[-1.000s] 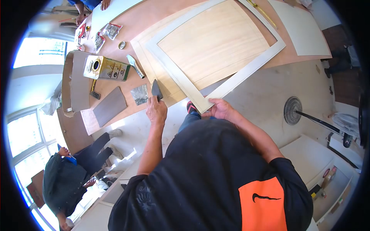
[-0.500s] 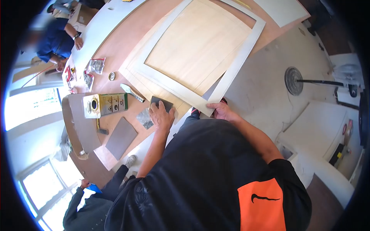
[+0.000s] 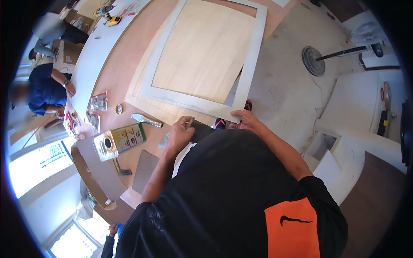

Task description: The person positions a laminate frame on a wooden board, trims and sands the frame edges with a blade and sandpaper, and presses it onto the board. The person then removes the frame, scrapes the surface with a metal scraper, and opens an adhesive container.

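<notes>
My left hand (image 3: 180,134) has its fingers closed at the edge of a dark grey sheet (image 3: 202,130), which hangs near the board's front edge. My right hand (image 3: 246,120) grips the near right corner of a pale rectangular frame (image 3: 185,100), thumb on top. The frame lies over a light wooden board (image 3: 202,47), its near right corner past the board's edge. Left of my left hand is a clear flat packet (image 3: 164,140), partly covered by my arm. A knife-like tool with a patterned handle (image 3: 147,120) lies beyond it.
On the left of the table are an opened metal can (image 3: 124,139), a hammer-like tool (image 3: 124,172), a grey panel (image 3: 145,171), a tape roll (image 3: 119,109) and bagged parts (image 3: 99,101). A co-worker (image 3: 43,88) leans at the far left. A round-based stand (image 3: 313,61) is on the floor at right.
The view has turned, shifting the table items down. My left hand went from a dark tool's handle to spread fingers over a dark piece, and now pinches the sheet's edge. My right hand keeps the frame corner.
</notes>
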The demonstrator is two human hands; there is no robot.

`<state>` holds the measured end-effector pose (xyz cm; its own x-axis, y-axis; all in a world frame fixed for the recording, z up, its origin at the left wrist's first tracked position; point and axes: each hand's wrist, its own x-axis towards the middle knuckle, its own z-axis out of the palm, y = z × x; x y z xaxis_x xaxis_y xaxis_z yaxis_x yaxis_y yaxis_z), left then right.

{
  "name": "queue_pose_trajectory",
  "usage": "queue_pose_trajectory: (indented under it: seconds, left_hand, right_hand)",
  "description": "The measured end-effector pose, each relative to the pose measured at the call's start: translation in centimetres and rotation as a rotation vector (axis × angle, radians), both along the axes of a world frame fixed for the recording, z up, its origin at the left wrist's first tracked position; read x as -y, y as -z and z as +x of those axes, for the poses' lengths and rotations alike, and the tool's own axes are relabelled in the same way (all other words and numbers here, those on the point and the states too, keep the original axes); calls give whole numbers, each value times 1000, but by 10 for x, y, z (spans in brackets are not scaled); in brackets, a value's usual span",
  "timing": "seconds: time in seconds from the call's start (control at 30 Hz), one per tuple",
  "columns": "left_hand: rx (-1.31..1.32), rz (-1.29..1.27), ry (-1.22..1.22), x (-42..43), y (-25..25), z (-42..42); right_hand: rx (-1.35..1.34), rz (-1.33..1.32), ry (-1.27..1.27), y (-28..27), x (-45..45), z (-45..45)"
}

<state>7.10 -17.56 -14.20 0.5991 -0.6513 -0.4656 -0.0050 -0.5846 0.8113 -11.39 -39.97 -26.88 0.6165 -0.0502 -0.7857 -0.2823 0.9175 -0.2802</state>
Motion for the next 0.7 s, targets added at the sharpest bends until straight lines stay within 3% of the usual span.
queue_pose_trajectory:
  seconds: [0.07,0.17,0.37,0.47,0.57,0.7]
  left_hand:
    - [-191,47,101,10,-9,4]
    - [-271,208,423,32,-19,22]
    - [5,274,875,80,-24,34]
    - [234,44,792,105,-21,28]
    - [285,-41,760,142,-32,22]
    - [500,121,917,169,-5,-1]
  right_hand:
    - [16,-45,-1,2,0,-2]
    - [5,-47,4,3,0,-1]
    - [-18,-71,25,14,2,-13]
    - [1,-107,43,25,3,-19]
    - [-15,-210,18,18,6,-24]
    - [55,-558,-81,29,9,-27]
